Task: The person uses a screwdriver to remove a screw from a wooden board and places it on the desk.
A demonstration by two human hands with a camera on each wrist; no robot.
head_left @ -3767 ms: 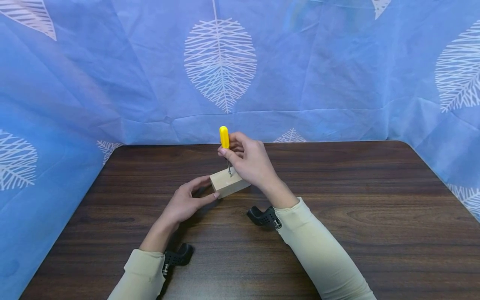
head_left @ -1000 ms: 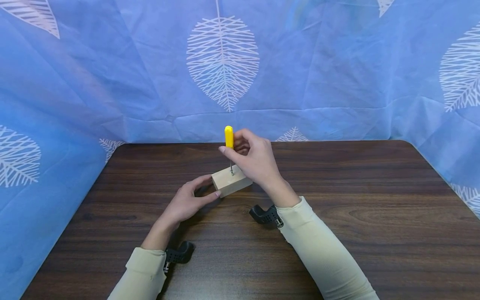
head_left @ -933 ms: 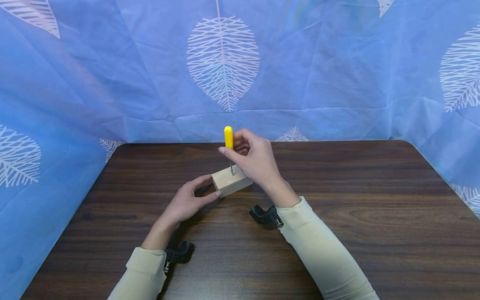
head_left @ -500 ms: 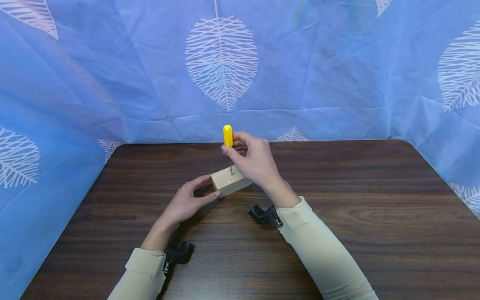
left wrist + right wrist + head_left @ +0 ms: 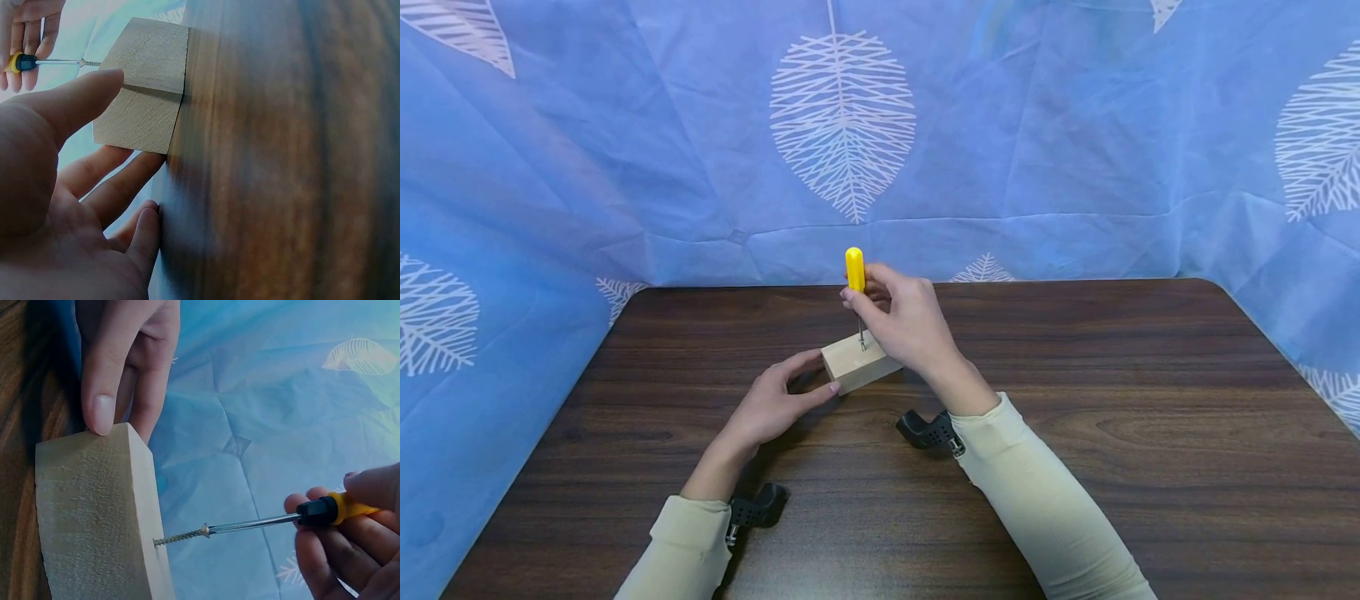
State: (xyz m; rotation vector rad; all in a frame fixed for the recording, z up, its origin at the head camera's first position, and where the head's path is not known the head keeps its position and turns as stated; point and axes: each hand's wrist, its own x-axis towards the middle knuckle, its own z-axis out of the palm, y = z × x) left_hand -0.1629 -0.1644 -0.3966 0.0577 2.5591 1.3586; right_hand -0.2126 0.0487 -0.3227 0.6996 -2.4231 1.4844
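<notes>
At the left, the cuff of my left sleeve (image 5: 688,529) meets a black device (image 5: 758,506) strapped at the wrist. My left hand (image 5: 771,406) pinches the near end of the wooden block (image 5: 853,367), thumb on one side and fingers on the other. The block lies slantwise and appears to rest on the tabletop (image 5: 1112,358), around its middle. A screw (image 5: 184,537) stands in its top face, much of its thread bare above the wood, and the tip of the screwdriver (image 5: 854,271) meets its head. Right of that, my right hand (image 5: 913,321) grips the yellow handle between thumb and fingers.

What has just changed is this grip: a second ago my thumb reached farther left across the handle, and now it is drawn back. The block has hardly shifted, so I judge the turning to be in mid-course; whether the screw sits any deeper, I cannot tell.
</notes>
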